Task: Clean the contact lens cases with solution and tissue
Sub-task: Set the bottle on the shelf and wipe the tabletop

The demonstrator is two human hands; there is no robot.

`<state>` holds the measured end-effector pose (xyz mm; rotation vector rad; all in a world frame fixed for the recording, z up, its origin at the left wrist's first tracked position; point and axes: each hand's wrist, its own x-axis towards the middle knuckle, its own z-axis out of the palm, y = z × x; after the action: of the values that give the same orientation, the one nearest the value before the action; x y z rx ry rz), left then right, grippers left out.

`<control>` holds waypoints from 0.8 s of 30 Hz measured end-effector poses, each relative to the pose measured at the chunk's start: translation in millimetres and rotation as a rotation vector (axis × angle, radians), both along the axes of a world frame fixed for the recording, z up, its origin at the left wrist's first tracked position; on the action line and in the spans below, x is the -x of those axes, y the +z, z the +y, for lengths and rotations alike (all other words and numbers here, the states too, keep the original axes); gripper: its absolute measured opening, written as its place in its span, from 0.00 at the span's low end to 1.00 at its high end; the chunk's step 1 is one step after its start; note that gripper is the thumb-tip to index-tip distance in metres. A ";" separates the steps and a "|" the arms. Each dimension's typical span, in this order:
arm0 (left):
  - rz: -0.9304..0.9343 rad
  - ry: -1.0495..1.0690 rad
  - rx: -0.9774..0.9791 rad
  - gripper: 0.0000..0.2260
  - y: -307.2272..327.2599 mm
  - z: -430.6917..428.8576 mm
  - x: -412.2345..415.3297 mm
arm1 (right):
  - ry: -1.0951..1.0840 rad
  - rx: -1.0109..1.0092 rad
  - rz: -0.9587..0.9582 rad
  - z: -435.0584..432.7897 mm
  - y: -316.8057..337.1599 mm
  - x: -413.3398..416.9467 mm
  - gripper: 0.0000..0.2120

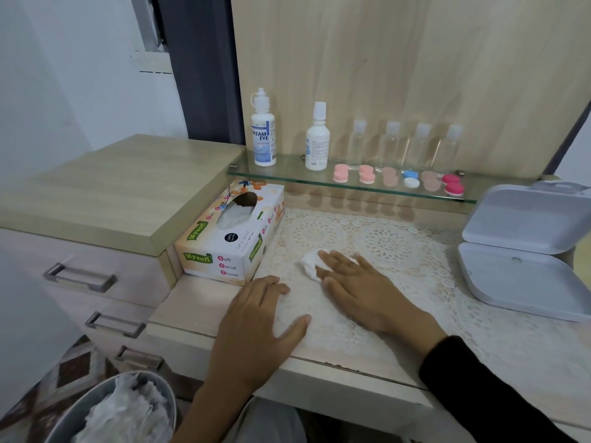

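at the lower left we see a round grey metal bin (pixel 76 407) stuffed with crumpled paper. on the pale wood-grain counter stands a rectangular cardboard tissue box (pixel 230 241) with an oval opening, printed "mysoft" in green and "soft facial tissue" in red and black. the left hand (pixel 256 327) lies flat at the edge of a cream lace mat (pixel 387 244), fingers relaxed, grasping nothing. a white plastic bottle with a dropper tip (pixel 263 135) stands on the clear glass shelf (pixel 287 172); its blue label reads "dream eye". on the mat lies a small crumpled white tissue wad (pixel 308 263), and the right hand (pixel 355 286), in a black sleeve, presses on it with straight fingers, not clenched around it. a second white bottle (pixel 317 139) has print too small to read. further right stand four clear plastic bottles with white caps (pixel 404 145). just in front of them on the shelf lie the round screw-top contact lens cases (pixel 396 180), in pairs: pale pink, beige, blue with white, magenta. at the far right a smooth pale grey plastic box (pixel 527 219) with rounded corners sits open.
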<state>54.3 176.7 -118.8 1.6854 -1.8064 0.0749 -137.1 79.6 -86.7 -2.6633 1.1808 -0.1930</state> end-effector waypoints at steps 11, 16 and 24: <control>0.001 0.003 -0.023 0.22 0.1 0.8 0.6 | 0.022 -0.004 -0.013 -6.2 -5.3 -57.6 0.23; 0.006 0.012 -0.030 0.22 0.6 1.0 0.2 | 0.067 0.017 -0.033 12.3 -6.5 -29.9 0.22; 0.009 0.016 -0.067 0.23 -0.5 0.8 -0.3 | -0.252 0.041 0.033 -20.3 -2.4 42.4 0.34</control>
<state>54.7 177.5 -119.3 1.7446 -1.8071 0.0144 -179.4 59.2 -89.1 -2.5537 1.5371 -0.2169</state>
